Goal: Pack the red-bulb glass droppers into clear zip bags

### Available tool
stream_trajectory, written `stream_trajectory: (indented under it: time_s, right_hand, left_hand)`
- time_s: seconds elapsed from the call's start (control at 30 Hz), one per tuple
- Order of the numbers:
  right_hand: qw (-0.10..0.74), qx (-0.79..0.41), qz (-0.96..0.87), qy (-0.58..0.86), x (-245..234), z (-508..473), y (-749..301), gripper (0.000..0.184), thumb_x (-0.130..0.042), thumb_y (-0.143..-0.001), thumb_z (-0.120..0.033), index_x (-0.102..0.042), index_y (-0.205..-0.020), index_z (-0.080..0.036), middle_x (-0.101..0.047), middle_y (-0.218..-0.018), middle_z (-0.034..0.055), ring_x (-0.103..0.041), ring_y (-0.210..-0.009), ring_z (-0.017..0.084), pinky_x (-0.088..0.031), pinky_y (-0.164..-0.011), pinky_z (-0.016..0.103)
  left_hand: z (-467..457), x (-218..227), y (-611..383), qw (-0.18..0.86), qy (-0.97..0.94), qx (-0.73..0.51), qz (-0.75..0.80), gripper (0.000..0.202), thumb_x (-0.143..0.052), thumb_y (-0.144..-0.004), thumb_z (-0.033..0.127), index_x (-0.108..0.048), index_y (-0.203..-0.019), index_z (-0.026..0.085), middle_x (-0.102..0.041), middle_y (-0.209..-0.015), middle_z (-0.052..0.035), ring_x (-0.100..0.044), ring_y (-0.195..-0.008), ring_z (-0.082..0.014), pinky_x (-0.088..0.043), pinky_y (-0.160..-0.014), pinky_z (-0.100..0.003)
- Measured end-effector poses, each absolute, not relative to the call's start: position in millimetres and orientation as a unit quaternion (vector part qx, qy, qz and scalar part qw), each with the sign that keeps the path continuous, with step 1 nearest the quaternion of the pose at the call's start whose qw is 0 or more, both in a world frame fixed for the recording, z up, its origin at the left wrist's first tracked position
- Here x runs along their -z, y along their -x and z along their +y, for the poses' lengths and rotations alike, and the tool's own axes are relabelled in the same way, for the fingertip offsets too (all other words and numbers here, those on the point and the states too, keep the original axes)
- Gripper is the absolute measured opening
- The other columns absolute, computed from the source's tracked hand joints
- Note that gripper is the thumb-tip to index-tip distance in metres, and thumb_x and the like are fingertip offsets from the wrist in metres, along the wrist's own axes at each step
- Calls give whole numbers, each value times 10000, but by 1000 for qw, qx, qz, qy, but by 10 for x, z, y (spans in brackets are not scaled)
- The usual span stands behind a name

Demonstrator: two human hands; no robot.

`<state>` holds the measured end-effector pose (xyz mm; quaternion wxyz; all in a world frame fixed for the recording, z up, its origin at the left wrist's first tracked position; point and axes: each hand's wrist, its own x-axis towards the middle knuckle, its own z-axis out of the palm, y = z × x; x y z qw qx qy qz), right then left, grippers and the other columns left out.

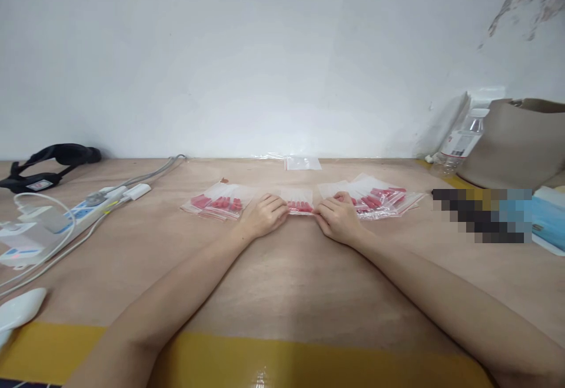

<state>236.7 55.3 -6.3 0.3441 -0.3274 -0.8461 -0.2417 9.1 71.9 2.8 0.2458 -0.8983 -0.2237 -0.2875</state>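
Between my hands a small clear zip-lock bag (301, 202) lies on the table, with several small red pieces inside. My left hand (267, 214) has its fingers curled and closed on the bag's left near corner. At the right near corner, my right hand (338, 217) pinches the same bag's edge. To the left is a fanned pile of similar bags (216, 201) holding red pieces, partly hidden by my left hand. Another such pile (379, 198) spreads out to the right, just beyond my right hand. What the red pieces are is too small to tell.
A flat clear bag (303, 163) lies by the wall. Along the left are a power strip (83, 214) with cables, a black strap-like object (53, 164) and a white object (22, 310). A plastic bottle (463, 138), a grey-brown container (512, 143) and blue packaging (549, 217) stand right.
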Motion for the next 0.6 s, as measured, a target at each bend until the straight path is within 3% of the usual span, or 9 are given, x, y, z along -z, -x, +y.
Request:
stream_trajectory:
  time_s: [0.37,0.47,0.53,0.6]
  right_hand:
    - [314,220,-860,336,74,617,-2481,179,-441,-819,-202,-562,-692,-170,-620,-676,9,-513,-677,129,-231,-817,361]
    - [302,200,-864,348,78,612,-2459,166,-481,-812,-288,-592,-870,-179,-640,-834,45,-533,-768,161,-272,-756,341]
    - [292,192,-870,349,103,623,-2427,222,-485,-814,-319,-581,-976,-202,-630,-930,53,-542,-809,172,-298,-703,319]
    - [283,186,-875,347,145,649,-2388,193,-451,-835,-274,-588,-959,-217,-622,-951,43,-553,-786,161,-326,-671,300]
  left_hand:
    - [776,42,1,269,897,245,-253,253,-377,-884,156,-595,-756,146,-584,-684,-52,-548,-667,-160,-427,-655,-289]
    - [738,42,0,263,902,236,-249,233,-383,-886,158,-606,-821,167,-591,-698,-40,-556,-682,-151,-428,-671,-276]
    - [681,19,-19,242,909,232,-250,211,-398,-892,212,-606,-885,180,-601,-724,-36,-562,-709,-149,-430,-692,-270]
    - [625,-30,-34,198,915,229,-267,244,-449,-870,344,-583,-993,181,-615,-815,-50,-563,-794,-169,-426,-750,-290]
